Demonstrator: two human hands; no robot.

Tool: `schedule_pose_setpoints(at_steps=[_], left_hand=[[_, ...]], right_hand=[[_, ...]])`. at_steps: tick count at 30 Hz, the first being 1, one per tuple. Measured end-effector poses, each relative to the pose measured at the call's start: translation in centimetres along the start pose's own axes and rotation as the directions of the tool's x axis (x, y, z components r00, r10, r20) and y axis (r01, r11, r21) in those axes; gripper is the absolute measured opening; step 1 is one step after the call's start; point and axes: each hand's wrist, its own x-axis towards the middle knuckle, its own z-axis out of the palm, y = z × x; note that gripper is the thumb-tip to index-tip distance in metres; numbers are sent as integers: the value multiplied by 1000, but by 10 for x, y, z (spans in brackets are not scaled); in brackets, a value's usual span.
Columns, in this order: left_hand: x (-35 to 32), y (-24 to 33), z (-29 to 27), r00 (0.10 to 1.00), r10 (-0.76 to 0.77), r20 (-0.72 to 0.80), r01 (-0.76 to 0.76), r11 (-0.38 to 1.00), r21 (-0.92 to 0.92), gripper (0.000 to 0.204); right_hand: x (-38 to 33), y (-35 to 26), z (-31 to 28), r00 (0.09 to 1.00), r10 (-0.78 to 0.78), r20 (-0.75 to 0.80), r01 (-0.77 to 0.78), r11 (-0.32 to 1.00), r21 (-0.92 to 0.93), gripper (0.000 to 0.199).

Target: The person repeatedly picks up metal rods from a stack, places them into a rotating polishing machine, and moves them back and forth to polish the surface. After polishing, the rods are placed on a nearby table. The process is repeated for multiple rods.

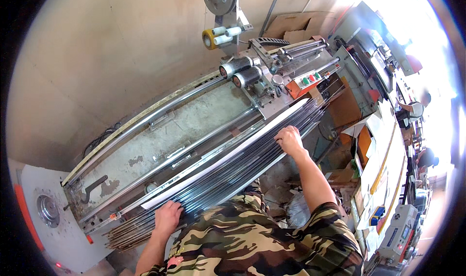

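A long bundle of thin dark rods [233, 167] lies slantwise in front of me, from lower left to upper right. Their lower-left ends look brownish. My left hand [168, 217] rests at the lower-left part of the bundle, fingers curled onto the rods. Toward the other end, my right hand [290, 141] has its fingers bent and pressed together on the rods; how many it grips is hidden. Along the far side of the bundle runs a long white strip [228, 152], touched by neither hand.
Beyond the rods stands a long machine bed [194, 118] with metal rails, black rollers [246, 76] and an orange button box [304, 84]. A wrench [94, 188] lies on the bed. At right are a paper-covered table [383, 164], a grey control unit [398, 232] and people farther off.
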Motion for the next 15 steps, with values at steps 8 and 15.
schedule_pose_setpoints(at_steps=[8,15], left_hand=[[61,94,43,984,116,-132,-113,993,31,24],[132,166,101,995,-43,85,26,982,187,13]], right_hand=[[-14,40,29,999,-33,-7,34,987,156,22],[-25,48,17,945,-315,-89,326,875,359,11]])
